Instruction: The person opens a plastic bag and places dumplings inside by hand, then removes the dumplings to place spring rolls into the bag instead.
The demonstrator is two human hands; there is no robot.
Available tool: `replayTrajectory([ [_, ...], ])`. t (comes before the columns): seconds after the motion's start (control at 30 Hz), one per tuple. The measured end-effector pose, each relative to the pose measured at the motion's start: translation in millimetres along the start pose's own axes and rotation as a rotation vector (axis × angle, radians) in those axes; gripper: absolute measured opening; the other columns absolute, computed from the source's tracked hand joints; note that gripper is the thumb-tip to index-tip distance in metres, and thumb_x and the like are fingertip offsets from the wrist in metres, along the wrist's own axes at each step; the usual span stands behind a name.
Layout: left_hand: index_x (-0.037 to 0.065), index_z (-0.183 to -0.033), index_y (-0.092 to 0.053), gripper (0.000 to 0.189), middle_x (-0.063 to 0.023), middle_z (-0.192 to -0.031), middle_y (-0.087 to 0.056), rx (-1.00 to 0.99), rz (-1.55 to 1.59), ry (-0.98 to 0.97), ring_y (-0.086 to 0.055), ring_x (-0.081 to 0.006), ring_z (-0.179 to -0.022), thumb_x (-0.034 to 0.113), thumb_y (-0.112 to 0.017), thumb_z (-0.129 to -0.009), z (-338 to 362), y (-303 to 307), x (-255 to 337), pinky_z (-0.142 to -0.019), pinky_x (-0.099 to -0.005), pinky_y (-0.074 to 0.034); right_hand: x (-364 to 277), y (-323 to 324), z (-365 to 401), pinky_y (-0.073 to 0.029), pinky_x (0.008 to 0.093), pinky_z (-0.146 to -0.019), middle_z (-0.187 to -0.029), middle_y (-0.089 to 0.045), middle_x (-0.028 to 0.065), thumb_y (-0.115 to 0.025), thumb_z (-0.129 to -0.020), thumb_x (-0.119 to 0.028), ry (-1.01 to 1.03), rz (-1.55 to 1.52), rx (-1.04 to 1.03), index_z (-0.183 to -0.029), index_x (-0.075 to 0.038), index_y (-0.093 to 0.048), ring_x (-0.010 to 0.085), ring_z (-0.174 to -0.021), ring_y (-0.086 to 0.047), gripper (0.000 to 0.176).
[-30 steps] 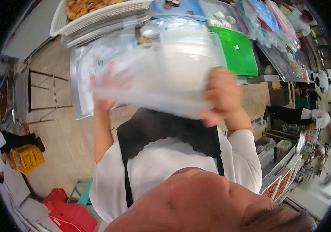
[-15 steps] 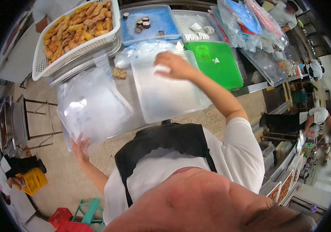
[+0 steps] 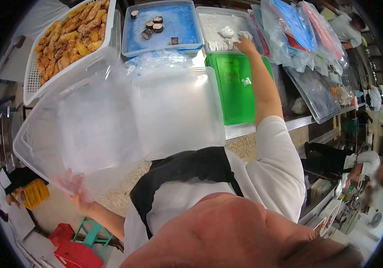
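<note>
My left hand [image 3: 76, 188] is closed on the lower edge of a large clear plastic lid [image 3: 88, 120], its fingers partly seen through the plastic. The lid is tilted and overlaps a translucent lid [image 3: 178, 109] lying flat. My right arm stretches over a green lid [image 3: 227, 96]. The fingers of my right hand [image 3: 246, 46] are drawn together at the near edge of a clear tray [image 3: 209, 17], beside white pieces [image 3: 227, 31]. What they hold, if anything, is hidden. A blue tray [image 3: 133, 42] with several dark-wrapped rolls [image 3: 157, 27] stands to its left.
A white basket [image 3: 31, 82] of browned food stands at the back left. Crumpled clear plastic [image 3: 160, 59] lies below the blue tray. Bagged blue and red items [image 3: 292, 27] are piled at the right. Red [image 3: 77, 254] and green stools [image 3: 92, 233] stand below left. Other people are at the right.
My right hand has moved from above the translucent lid to the tray of white pieces. My left hand has moved down and left, and the clear lid is now raised and spread wider.
</note>
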State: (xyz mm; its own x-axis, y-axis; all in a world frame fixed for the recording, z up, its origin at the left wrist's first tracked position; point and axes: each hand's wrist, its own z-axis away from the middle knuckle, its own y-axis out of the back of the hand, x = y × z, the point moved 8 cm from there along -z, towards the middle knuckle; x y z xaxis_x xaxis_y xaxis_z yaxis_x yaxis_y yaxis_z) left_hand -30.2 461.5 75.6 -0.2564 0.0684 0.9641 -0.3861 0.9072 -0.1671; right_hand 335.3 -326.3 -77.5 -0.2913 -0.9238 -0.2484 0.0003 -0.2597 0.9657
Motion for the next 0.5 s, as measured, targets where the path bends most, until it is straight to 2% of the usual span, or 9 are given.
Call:
replayTrajectory([
  [0.1, 0.001, -0.152, -0.024, 0.099, -0.0252, -0.129, -0.052, -0.147, -0.016, -0.002, -0.065, -0.033, -0.09, 0.018, -0.075, -0.069, -3.4, -55.4, -14.8, -0.078, -0.0398, -0.054, 2.6, -18.0, -20.5, -0.044, 0.0441, -0.101, -0.127, -0.06, 0.0263, -0.064, -0.079, -0.059, -0.022, -0.053, -0.018, -0.125, 0.003, -0.06, 0.0403, -0.119, -0.057, 0.077],
  [0.2, -0.001, -0.152, -0.023, 0.096, -0.0267, -0.129, -0.054, -0.247, 0.003, 0.109, -0.067, -0.0332, -0.095, 0.015, -0.075, -0.072, 6.3, -118.7, -42.9, -0.078, -0.0401, -0.056, 3.1, -32.3, -29.2, -0.046, 0.0438, -0.101, -0.132, -0.057, 0.0256, -0.067, -0.073, -0.065, -0.117, 0.048, -0.109, -0.13, -0.002, -0.058, 0.0384, -0.121, -0.057, 0.086],
  [0.33, 0.0, -0.151, -0.025, 0.089, -0.0251, -0.128, -0.056, -0.274, 0.08, 0.374, -0.068, -0.0289, -0.091, 0.002, -0.064, -0.071, 30.3, -172.7, -97.0, -0.077, -0.0367, -0.058, 2.9, -40.2, -34.2, -0.047, 0.044, -0.099, -0.126, -0.061, 0.0259, -0.07, -0.068, -0.065, -0.091, 0.07, -0.099, -0.123, -0.001, -0.063, 0.0387, -0.117, -0.059, 0.084],
  [0.5, 0.002, -0.15, -0.028, 0.087, -0.0244, -0.127, -0.056, -0.235, 0.131, 0.608, -0.07, -0.0292, -0.087, -0.006, -0.054, -0.068, 59.9, -189.9, -142.5, -0.075, -0.0354, -0.06, 4.5, -41.7, -39.2, -0.049, 0.0437, -0.097, -0.117, -0.066, 0.0238, -0.07, -0.067, -0.059, -0.04, 0.09, -0.078, -0.113, -0.002, -0.068, 0.0381, -0.111, -0.063, 0.073],
])
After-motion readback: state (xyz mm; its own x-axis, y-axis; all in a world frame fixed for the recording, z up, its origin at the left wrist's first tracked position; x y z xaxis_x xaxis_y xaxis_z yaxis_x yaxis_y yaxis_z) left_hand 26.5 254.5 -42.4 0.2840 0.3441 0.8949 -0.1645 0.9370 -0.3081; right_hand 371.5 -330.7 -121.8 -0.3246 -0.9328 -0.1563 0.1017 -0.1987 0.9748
